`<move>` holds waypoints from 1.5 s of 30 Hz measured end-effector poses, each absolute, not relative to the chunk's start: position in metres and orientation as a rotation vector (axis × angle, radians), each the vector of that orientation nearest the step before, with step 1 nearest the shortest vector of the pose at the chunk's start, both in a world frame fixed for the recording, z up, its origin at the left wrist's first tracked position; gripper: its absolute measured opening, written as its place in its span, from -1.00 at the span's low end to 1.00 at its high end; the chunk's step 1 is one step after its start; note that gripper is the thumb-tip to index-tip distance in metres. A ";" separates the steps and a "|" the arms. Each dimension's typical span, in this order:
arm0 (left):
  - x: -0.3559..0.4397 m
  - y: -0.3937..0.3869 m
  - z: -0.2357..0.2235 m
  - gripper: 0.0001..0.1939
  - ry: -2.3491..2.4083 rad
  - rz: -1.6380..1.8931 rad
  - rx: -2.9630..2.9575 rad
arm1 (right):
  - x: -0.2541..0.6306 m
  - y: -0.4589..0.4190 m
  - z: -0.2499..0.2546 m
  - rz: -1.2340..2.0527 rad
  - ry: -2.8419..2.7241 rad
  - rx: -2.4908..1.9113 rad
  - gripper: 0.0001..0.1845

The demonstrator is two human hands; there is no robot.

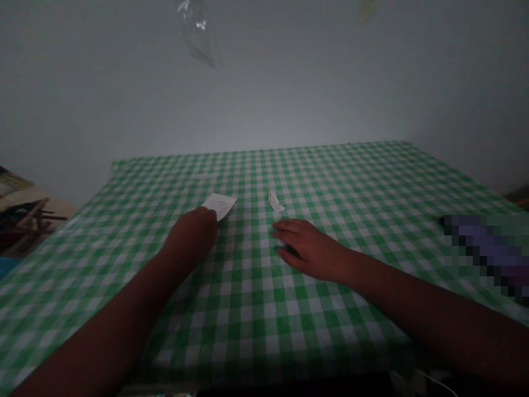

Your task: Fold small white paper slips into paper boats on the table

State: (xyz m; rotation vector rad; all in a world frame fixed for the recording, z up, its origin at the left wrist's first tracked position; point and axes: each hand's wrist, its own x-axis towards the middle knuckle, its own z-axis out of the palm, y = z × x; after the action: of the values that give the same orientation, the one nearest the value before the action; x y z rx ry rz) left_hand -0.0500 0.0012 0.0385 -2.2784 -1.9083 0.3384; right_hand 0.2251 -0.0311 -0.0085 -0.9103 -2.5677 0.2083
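My left hand [194, 231] is closed on the near left edge of a white sheet of paper [222, 205] with faint printed lines. The paper tilts a little above the tablecloth, and its far corner points right. To the right, my right hand [308, 248] rests low over the cloth with its fingers apart and nothing in them. Just beyond its fingertips lies a small folded piece of white paper [275, 202], apart from the hand.
A green and white checked tablecloth [264, 309] covers the table. A pixelated dark purplish object [487, 242] lies at the right. Behind the table stands a pale wall [289, 82] with a clear plastic bag [198, 33] on it. Wooden pieces [31, 220] show at the far left.
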 end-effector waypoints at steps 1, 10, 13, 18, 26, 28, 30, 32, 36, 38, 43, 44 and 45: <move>-0.050 0.001 0.039 -0.63 -1.908 0.333 -2.275 | 0.225 -0.031 -0.009 0.215 -2.566 -0.908 -0.63; -0.052 0.001 0.038 -0.65 -1.877 0.310 -2.282 | 0.225 -0.030 -0.009 0.241 -2.563 -0.890 -0.62; -0.053 0.001 0.039 -0.63 -1.875 0.300 -2.302 | 0.225 -0.030 -0.010 0.256 -2.555 -0.886 -0.62; -0.047 -0.005 0.044 -0.64 -1.838 0.150 -2.336 | 0.224 -0.030 -0.005 0.294 -2.502 -0.883 -0.68; -0.010 -0.035 0.035 -0.81 -1.421 0.005 -2.690 | 0.225 -0.034 0.008 0.369 -2.447 -0.933 -0.85; -0.003 -0.041 0.030 -0.83 -1.346 -0.039 -2.740 | 0.225 -0.037 0.010 0.337 -2.469 -0.923 -0.85; 0.001 -0.046 0.026 -0.83 -1.296 -0.058 -2.788 | 0.224 -0.040 0.012 0.315 -2.480 -0.894 -0.84; 0.002 -0.049 0.026 -0.83 -1.303 -0.069 -2.792 | 0.222 -0.042 0.013 0.340 -2.472 -0.855 -0.83; 0.004 -0.054 0.028 -0.82 -1.387 -0.031 -2.789 | 0.220 -0.047 0.009 0.402 -2.439 -0.768 -0.69; 0.004 -0.055 0.028 -0.79 -1.389 -0.022 -2.834 | 0.219 -0.047 0.003 0.423 -2.426 -0.751 -0.54; 0.002 -0.056 0.027 -0.74 -1.375 -0.239 -3.115 | 0.219 -0.043 -0.002 0.444 -2.389 -0.746 -0.50; 0.000 -0.055 0.028 -0.71 -1.355 -0.323 -3.204 | 0.220 -0.042 -0.002 0.471 -2.408 -0.732 -0.57; -0.002 -0.055 0.029 -0.69 -1.320 -0.410 -3.299 | 0.221 -0.040 -0.001 0.504 -2.427 -0.719 -0.65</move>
State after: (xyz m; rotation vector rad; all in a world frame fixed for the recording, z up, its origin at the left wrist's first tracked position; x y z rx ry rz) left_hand -0.0018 -0.0549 0.0292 -3.2986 -1.3197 -0.4105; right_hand 0.2209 -0.0403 -0.0008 -0.7193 -2.4271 0.5035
